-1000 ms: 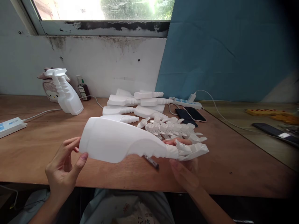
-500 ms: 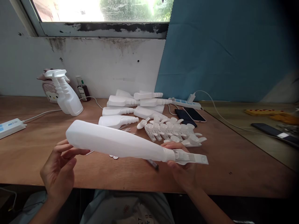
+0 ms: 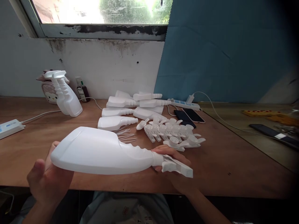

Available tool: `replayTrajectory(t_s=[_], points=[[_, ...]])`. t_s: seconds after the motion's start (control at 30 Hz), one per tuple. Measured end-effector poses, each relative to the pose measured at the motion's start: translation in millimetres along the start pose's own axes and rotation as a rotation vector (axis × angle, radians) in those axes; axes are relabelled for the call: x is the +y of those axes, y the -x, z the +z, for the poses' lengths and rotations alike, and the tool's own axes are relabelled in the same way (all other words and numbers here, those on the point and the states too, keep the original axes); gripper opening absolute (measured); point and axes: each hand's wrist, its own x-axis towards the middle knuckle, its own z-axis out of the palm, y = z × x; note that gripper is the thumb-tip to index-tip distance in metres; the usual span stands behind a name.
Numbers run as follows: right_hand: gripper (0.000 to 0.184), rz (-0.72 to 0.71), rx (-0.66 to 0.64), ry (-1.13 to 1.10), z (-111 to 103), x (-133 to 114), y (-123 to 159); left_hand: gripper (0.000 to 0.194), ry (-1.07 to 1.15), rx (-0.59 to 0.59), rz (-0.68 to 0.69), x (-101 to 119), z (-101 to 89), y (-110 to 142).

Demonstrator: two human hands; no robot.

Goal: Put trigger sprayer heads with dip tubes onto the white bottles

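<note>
A white spray bottle [image 3: 100,152] lies sideways in the air above the table's front, its base to the left. A ribbed collar and white trigger head [image 3: 178,166] are fitted on its neck, at the right end. My right hand [image 3: 174,155] is closed around the collar and neck. Behind and below the base is my left hand [image 3: 51,177], thumb spread away from the bottle and fingers partly hidden; whether it touches the base is unclear. Beyond the bottle lie several loose trigger heads [image 3: 163,129], thin white tubes [image 3: 126,137] and headless white bottles [image 3: 116,122].
Two spray bottles with heads [image 3: 70,101] stand at the left, by a dark labelled bottle [image 3: 83,92]. Power strips lie at the left edge [image 3: 10,128] and back right [image 3: 184,104]. Two phones [image 3: 193,115] rest near the loose heads. A white cable [image 3: 217,115] crosses the right side.
The spray bottle has rolled about its length and come nearer, down and to the left. My left hand has opened away from its base; my right hand keeps hold of the collar.
</note>
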Motion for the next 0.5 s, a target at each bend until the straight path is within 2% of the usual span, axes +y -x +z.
replayTrajectory(t_s=[0.07, 0.13, 0.27, 0.37, 0.5], points=[[0.030, 0.021, -0.002, 0.030, 1.6, -0.5, -0.2, 0.024, -0.007, -0.003, -0.078, -0.4, 0.0, -2.4], [0.028, 0.078, 0.010, 0.057, 3.0, -1.2, -0.1, 0.017, -0.003, -0.072, -0.126, -0.9, -0.4, -3.4], [0.022, 0.251, 0.042, 0.037, 4.0, -0.4, 1.9, 0.044, -0.040, -0.240, -0.136, -3.8, -4.8, -4.3], [0.020, 0.362, 0.079, 0.015, 3.7, 0.7, 2.0, 0.057, -0.222, -0.319, 0.034, -6.9, -10.4, -7.3], [0.027, 0.432, 0.120, 0.022, 3.6, -0.2, -1.0, 0.078, -0.619, -0.401, 0.295, -6.0, -13.6, -10.8]])
